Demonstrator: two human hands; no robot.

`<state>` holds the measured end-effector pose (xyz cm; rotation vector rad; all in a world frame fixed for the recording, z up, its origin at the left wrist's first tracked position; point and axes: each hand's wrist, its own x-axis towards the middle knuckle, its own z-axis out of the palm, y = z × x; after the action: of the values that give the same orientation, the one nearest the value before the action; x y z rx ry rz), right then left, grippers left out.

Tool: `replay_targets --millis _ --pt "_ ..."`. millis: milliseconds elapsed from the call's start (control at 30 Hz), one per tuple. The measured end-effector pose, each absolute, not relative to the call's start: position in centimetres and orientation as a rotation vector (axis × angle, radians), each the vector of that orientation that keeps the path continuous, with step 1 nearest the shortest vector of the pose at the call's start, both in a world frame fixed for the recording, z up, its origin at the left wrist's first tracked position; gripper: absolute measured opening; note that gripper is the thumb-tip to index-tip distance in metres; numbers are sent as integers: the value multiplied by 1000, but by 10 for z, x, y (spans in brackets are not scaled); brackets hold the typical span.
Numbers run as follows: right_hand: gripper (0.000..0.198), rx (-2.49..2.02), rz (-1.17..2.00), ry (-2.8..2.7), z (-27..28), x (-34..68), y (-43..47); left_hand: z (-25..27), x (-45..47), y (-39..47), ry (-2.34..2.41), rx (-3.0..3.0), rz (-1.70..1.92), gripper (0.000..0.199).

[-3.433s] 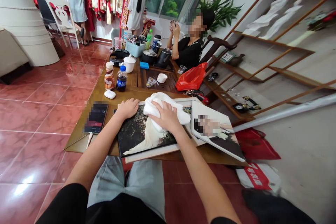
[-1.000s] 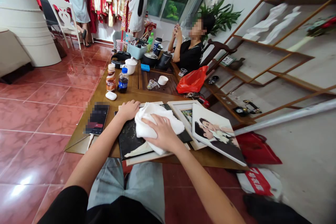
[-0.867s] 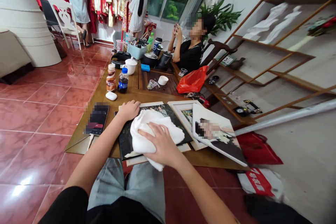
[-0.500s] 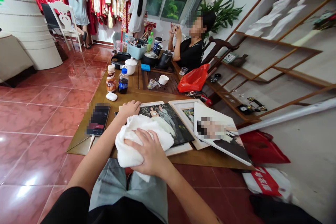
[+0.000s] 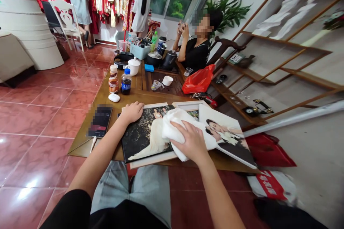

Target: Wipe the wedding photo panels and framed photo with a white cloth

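On the near side of a brown wooden bench (image 5: 80,145), a person in a black top and pale blue trousers (image 5: 150,186) has both hands over a flat, dark picture panel (image 5: 139,137). The panel shows a long cream dress, and it lies on a pale frame (image 5: 153,159) that sticks out along the near edge.

The right hand (image 5: 190,141) lies on a bunched, fluffy white cloth (image 5: 173,118), with its fingers spread out over the top. The cloth sits on the right part of the dark panel and reaches the left side of a white-edged picture of two people (image 5: 231,134). The left hand (image 5: 133,112) is palm down at the far left corner of the dark panel, with its fingers stretched out.

To the left lies a black phone (image 5: 100,121) with a white cable (image 5: 93,145) at its near end. Farther away stand a brown bottle with a white cap (image 5: 113,80) and a dark drink bottle with a blue cap (image 5: 125,83), just behind a small white oval case (image 5: 114,97). A shiny red plastic bag (image 5: 199,80) lies on the far right. Behind it, another person in black (image 5: 197,52) sits with both hands raised.
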<state>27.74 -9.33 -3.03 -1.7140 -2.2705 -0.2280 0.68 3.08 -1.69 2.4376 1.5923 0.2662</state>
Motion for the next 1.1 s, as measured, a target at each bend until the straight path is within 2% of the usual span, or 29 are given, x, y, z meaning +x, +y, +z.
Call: replay_targets --millis 233,633,833,1100 --pt "56 -1724 -245 -2237 -27 259 -98 -18 7 31 1592 2419 287 42" --pt "73 -1405 139 -2542 -7 157 -106 -15 5 28 1561 2438 294 37" --pt "66 -1463 107 -2517 -7 181 -91 -14 8 30 1588 2419 247 39" --pt "59 -1780 -71 -2270 -19 249 -44 -18 8 31 1585 2437 281 41"
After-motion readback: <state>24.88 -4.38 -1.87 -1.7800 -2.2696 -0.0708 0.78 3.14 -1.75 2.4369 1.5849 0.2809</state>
